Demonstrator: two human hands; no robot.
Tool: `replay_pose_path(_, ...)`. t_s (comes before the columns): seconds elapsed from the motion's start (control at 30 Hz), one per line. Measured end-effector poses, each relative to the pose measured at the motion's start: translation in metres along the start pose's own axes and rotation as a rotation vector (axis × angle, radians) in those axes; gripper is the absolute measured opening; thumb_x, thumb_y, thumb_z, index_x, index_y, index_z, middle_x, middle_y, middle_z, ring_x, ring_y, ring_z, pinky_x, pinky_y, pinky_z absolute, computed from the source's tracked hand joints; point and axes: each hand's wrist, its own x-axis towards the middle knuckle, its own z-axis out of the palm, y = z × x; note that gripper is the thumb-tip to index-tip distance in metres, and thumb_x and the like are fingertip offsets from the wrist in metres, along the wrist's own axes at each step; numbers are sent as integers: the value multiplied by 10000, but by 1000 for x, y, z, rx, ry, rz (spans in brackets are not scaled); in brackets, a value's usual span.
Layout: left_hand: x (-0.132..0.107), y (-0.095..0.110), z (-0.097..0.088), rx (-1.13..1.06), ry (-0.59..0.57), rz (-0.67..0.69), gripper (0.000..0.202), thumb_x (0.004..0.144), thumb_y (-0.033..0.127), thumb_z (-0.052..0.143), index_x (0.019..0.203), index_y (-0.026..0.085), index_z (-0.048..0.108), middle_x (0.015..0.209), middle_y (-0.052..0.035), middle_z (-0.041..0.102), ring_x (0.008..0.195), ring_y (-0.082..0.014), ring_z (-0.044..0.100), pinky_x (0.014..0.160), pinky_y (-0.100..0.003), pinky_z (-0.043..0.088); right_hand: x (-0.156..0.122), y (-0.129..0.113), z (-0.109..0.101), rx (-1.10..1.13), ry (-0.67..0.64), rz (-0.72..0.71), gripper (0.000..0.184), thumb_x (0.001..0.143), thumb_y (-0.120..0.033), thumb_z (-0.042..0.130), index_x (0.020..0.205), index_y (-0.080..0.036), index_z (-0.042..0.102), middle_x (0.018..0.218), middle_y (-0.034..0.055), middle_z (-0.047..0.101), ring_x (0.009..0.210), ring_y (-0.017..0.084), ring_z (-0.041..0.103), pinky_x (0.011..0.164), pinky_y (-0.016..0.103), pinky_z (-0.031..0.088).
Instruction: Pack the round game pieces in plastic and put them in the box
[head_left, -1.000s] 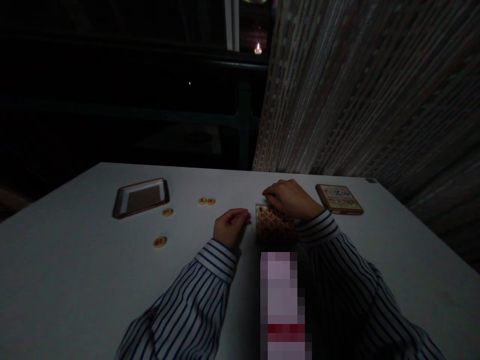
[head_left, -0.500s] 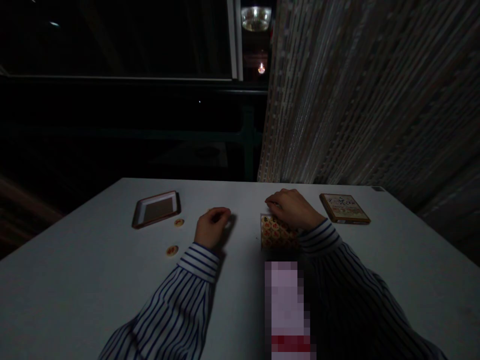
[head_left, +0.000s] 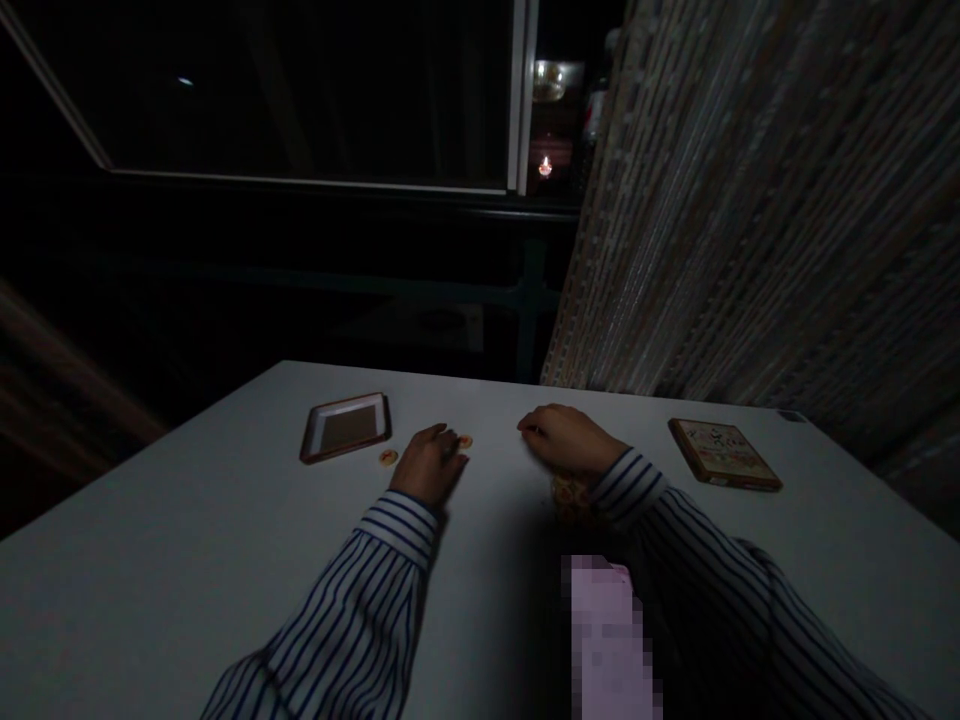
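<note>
First, left hand (head_left: 429, 468): palm down on the white table (head_left: 187, 560), fingers stretched forward and close together. Whether anything lies under the palm cannot be told in the dim light.
Left fingertips (head_left: 448, 440): just beside a round game piece (head_left: 465, 441), pale with a red mark. Actual contact cannot be made out.
Second piece (head_left: 388, 457): lies flat on the table just left of the left hand, apart from it.
Right hand (head_left: 564, 438): knuckles up, fingers curled down towards the tabletop. Whether they pinch anything cannot be told.
Hands to each other: apart, with bare table between them.
Box of pieces (head_left: 574, 497): lies under the right wrist, only its near end showing, packed with round pieces.
Sleeves: both arms wear a white shirt with dark stripes; the left cuff (head_left: 397, 525) and right cuff (head_left: 626, 485) rest on the table.
Shallow tray (head_left: 346, 427): dark rim, pale inner edge. It sits beyond the second piece, near the left hand but clear of it.
Printed lid (head_left: 724, 453): flat on the table, well to the right of the right hand.
Woven blind (head_left: 750, 220): hangs behind the table's right side.
Window (head_left: 300, 90): dark, with a small light (head_left: 545, 166) beyond its frame.
</note>
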Motion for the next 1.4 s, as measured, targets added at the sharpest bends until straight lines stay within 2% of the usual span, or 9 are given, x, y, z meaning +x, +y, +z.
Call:
replay_pose_path(0.13, 8, -1, 3, 22, -56, 22, 392, 708, 281, 565, 1061, 114, 601, 1234, -169, 512, 1172, -289, 437, 991, -387, 339, 25, -7, 13, 47, -60, -26, 338, 819, -226, 383, 1058, -178, 616, 1082, 76, 631, 1011, 197, 559, 845, 276, 394)
replay_pose_path(0.27, 15, -5, 5, -19, -60, 33, 349, 682, 253, 592, 1013, 144, 619, 1225, -152, 523, 1171, -292, 439, 985, -405, 341, 43, -14, 27, 84, -104, -3, 345, 820, -215, 383, 1081, -189, 607, 1119, 77, 613, 1042, 198, 543, 862, 280, 385)
replay_pose_path(0.6, 26, -7, 8, 2, -115, 66, 306, 715, 276, 563, 980, 147, 646, 1216, -151, 528, 1178, -286, 430, 988, -398, 329, 65, -22, 47, 66, -164, -28, 335, 769, -126, 391, 1002, -173, 626, 1061, 105, 628, 1006, 196, 557, 815, 275, 389)
replay_pose_path(0.73, 27, -9, 10, -12, -96, 71, 282, 716, 271, 549, 961, 177, 654, 1196, -122, 547, 1166, -277, 442, 988, -405, 331, 69, -25, 50, 53, -177, -28, 327, 761, -120, 399, 998, -168, 620, 1073, 118, 613, 1012, 197, 549, 813, 278, 383)
replay_pose_path(0.93, 28, -11, 14, -38, -99, 82, 278, 723, 277, 534, 939, 165, 669, 1191, -129, 552, 1170, -288, 436, 993, -402, 332, 72, -29, 49, 33, -200, -13, 297, 768, -130, 397, 957, -164, 624, 1060, 129, 608, 998, 206, 550, 804, 295, 387)
replay_pose_path(1.4, 29, -9, 11, -34, -62, 126, 287, 764, 294, 487, 951, 151, 650, 1161, -143, 567, 1160, -261, 452, 986, -382, 341, 69, -27, 45, 65, -184, -43, 367, 763, -149, 379, 1046, -200, 607, 1102, 126, 580, 1020, 229, 539, 810, 321, 400)
